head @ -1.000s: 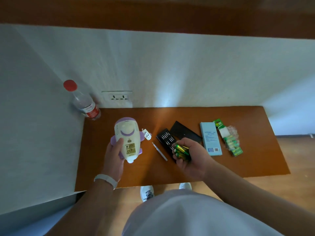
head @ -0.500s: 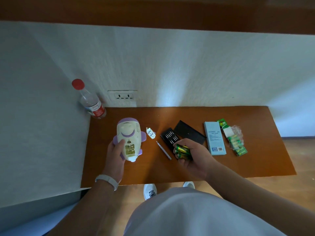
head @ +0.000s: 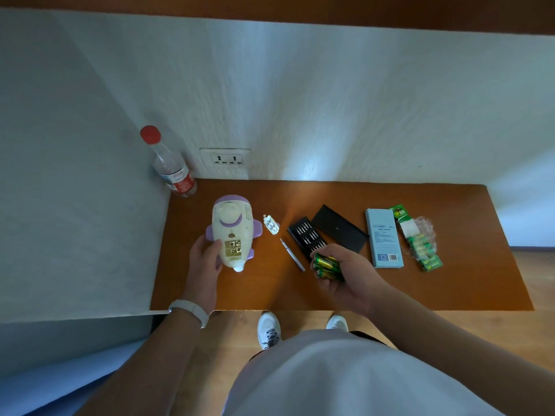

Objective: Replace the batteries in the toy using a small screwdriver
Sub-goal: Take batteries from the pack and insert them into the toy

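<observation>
The right grip (head: 345,274) is curled shut around a bunch of green and gold batteries (head: 327,267), palm up, above the near middle of the counter (head: 390,289). The left grip (head: 207,262), a white band (head: 189,310) on its wrist, holds the near left side of the toy (head: 232,232), thumb pressed on the white body. The toy is a white and purple plane-like figure at the left of the counter, nose pointing near, its battery compartment (head: 232,247) uncovered and showing gold contacts. Whether it rests on the wood or is lifted I cannot tell.

Between the two grips lies the small screwdriver (head: 292,255). Just right of the toy lies a small cover (head: 271,225). Beyond the right grip sits a black bit tray (head: 306,238), with its black lid (head: 339,228) beside it. Farther right are a pale blue box (head: 384,238) and a torn green battery pack (head: 419,238). In the far left corner stands a red-capped bottle (head: 172,169), next to a wall socket (head: 226,160).
</observation>
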Action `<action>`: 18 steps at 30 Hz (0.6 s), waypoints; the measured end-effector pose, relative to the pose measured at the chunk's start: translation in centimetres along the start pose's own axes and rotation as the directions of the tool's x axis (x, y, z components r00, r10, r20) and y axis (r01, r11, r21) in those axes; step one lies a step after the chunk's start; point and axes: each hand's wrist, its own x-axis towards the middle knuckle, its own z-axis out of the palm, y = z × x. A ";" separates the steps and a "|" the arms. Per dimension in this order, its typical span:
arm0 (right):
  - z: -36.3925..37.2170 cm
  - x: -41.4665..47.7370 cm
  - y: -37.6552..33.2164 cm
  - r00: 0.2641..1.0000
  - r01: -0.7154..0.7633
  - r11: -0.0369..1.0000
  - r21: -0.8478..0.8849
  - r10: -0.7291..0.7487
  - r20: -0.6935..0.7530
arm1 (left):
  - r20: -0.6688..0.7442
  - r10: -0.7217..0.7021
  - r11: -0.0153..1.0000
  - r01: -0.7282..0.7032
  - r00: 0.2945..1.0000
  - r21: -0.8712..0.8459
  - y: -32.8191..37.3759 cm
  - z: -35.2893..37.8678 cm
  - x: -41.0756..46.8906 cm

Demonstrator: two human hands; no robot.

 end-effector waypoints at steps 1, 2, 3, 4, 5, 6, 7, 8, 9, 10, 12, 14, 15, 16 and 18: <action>-0.2 -0.1 0.0 1.000 -0.001 1.000 -0.004 0.001 0.015 | -0.011 -0.005 1.000 0.005 1.000 0.021 -0.1 -0.2 -0.3; -0.4 -0.1 0.0 1.000 -0.001 1.000 -0.007 0.001 0.030 | -0.039 -0.016 0.999 0.017 0.999 0.033 -0.4 -0.4 -0.7; -0.6 -0.1 -0.1 0.999 0.002 1.000 -0.009 -0.002 0.045 | -0.076 -0.030 0.999 0.033 0.997 0.042 -0.8 -0.5 -1.3; -0.9 -0.2 -0.2 0.998 0.008 1.000 -0.010 -0.007 0.060 | -0.116 -0.043 0.997 0.049 0.992 0.056 -1.4 -0.6 -2.0; -1.1 -0.2 -0.3 0.997 0.015 1.000 -0.015 -0.014 0.075 | -0.156 -0.050 0.995 0.062 0.987 0.074 -2.1 -0.8 -2.9; -1.4 -0.3 -0.6 0.996 0.022 0.999 -0.024 -0.020 0.090 | -0.196 -0.054 0.993 0.073 0.979 0.092 -2.8 -0.9 -3.7; -1.8 -0.3 -0.8 0.995 0.026 0.999 -0.035 -0.022 0.098 | -0.231 -0.050 0.989 0.080 0.972 0.123 -3.2 -0.9 -4.8; -2.2 -0.5 -1.2 0.995 0.022 0.999 -0.042 -0.018 0.095 | -0.252 -0.040 0.982 0.085 0.967 0.171 -3.8 -0.7 -5.7; -2.6 -0.5 -1.6 0.997 0.011 0.999 -0.047 -0.007 0.083 | -0.261 -0.031 0.969 0.092 0.965 0.228 -4.3 -0.2 -6.7; -3.2 -0.6 -2.0 0.998 -0.001 0.999 -0.045 0.004 0.067 | -0.258 -0.027 0.955 0.101 0.966 0.280 -4.7 0.5 -7.5; -4.7 -0.8 -3.0 0.998 -0.021 0.999 -0.042 0.023 0.052 | -0.214 -0.008 0.924 0.089 0.977 0.372 -5.5 2.7 -8.9; -6.5 -1.1 -4.1 0.998 -0.018 0.998 -0.066 0.021 0.056 | -0.177 0.017 0.891 0.065 0.984 0.449 -6.1 5.3 -9.9; -7.7 -1.1 -4.5 0.998 -0.010 0.997 -0.075 0.014 0.057 | -0.160 0.024 0.867 0.059 0.987 0.495 -6.4 6.7 -10.2; -8.9 -1.2 -5.0 0.998 0.003 0.997 -0.080 0.002 0.062 | -0.144 0.030 0.830 0.056 0.989 0.555 -6.7 8.1 -10.3; -11.3 -1.3 -5.7 0.997 0.034 0.995 -0.089 -0.027 0.079 | -0.106 0.068 0.739 0.022 0.992 0.674 -7.3 11.1 -10.4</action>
